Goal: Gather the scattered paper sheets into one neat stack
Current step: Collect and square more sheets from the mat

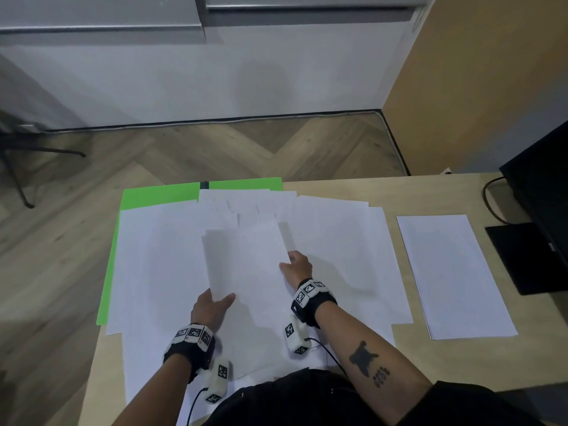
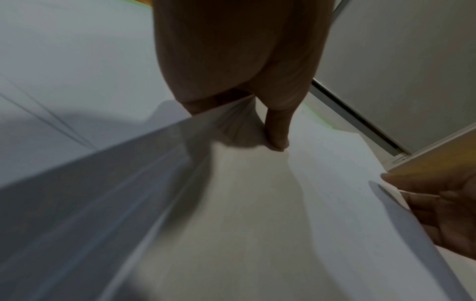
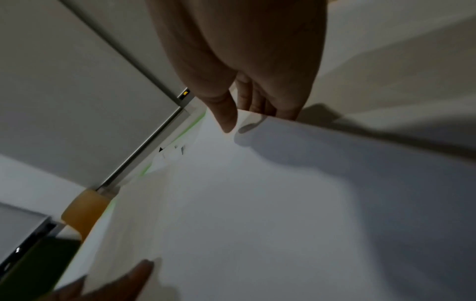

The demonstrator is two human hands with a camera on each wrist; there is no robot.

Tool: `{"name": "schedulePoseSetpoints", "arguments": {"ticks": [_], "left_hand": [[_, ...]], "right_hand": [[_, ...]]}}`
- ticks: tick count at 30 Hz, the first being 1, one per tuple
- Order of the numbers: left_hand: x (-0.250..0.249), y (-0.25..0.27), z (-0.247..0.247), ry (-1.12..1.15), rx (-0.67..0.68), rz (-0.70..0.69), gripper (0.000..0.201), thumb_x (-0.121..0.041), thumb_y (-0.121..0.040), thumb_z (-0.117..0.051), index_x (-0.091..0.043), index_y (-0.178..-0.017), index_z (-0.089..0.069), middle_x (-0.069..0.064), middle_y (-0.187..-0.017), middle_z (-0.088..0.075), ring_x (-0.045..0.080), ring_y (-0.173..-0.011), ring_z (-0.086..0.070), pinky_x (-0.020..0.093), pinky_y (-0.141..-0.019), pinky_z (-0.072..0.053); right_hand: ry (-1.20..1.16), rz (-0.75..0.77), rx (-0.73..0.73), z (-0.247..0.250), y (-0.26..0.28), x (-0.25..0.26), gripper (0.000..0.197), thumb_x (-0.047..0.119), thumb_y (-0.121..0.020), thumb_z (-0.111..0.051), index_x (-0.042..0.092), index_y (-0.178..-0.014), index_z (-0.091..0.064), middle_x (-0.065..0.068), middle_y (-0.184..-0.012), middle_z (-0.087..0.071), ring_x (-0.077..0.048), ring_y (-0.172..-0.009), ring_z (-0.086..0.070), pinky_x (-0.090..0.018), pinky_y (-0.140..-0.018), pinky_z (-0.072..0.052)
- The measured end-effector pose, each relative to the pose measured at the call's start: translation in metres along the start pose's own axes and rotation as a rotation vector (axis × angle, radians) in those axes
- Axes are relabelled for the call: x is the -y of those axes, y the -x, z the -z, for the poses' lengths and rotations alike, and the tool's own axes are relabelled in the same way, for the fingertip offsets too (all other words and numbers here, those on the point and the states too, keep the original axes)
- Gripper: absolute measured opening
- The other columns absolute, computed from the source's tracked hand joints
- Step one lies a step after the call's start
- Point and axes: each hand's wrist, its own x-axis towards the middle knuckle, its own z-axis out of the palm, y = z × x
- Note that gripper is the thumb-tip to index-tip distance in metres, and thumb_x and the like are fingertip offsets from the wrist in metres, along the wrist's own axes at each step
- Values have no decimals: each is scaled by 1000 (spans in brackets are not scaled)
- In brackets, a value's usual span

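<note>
Many white paper sheets (image 1: 153, 259) lie overlapping across the middle of the wooden table (image 1: 399, 189). Above them, both hands hold a lifted bundle of sheets (image 1: 246, 259), tilted up at its left side. My left hand (image 1: 219, 298) pinches its near left corner, thumb on top; in the left wrist view the thumb (image 2: 276, 134) presses on the bundle (image 2: 231, 203). My right hand (image 1: 287, 262) grips the bundle's right edge; in the right wrist view its thumb (image 3: 226, 116) lies on top of the bundle (image 3: 309, 203) with the fingers underneath.
A separate neat white stack (image 1: 455, 275) lies to the right. Green sheets (image 1: 159, 195) show under the papers at the far left. A black monitor (image 1: 544, 192) with its base (image 1: 519, 256) and a cable stands at the right edge. The floor lies beyond the table's far and left edges.
</note>
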Motion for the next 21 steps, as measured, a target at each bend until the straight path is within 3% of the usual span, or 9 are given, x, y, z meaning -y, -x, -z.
{"name": "schedulePoseSetpoints", "arguments": {"ticks": [7, 13, 17, 21], "left_hand": [[2, -4, -3, -19, -26, -24, 39, -45, -82, -70, -24, -115, -66, -1, -102, -72, 25, -92, -66, 36, -86, -51], [3, -5, -5, -9, -33, -26, 39, -44, -82, -71, -24, -115, -67, -1, -100, -72, 25, -92, -66, 37, -86, -52], [4, -6, -5, -14, -35, -29, 40, -45, -82, -71, -25, -116, -67, -1, -101, -73, 26, -91, -67, 39, -88, -52], [5, -8, -5, -25, -47, -31, 39, -45, -81, -71, -24, -114, -67, -1, -99, -73, 26, -91, -67, 41, -89, -53]], "right_hand": [[130, 69, -232, 66, -7, -34, 26, 8, -82, -62, 15, -108, -66, -7, -107, -70, -27, -102, -64, -30, -87, -50], [274, -66, -403, 153, -17, -84, 33, 11, -86, -64, 9, -119, -59, -14, -130, -47, -32, -123, -45, -40, -95, -44], [337, -257, -468, 192, -13, -112, 66, 31, -77, -76, 6, -131, -46, -16, -136, -40, -38, -127, -39, -51, -101, -41], [430, -253, -381, 199, -12, -125, 92, 40, -72, -83, 8, -142, -32, -14, -142, -33, -37, -132, -33, -51, -103, -39]]}}
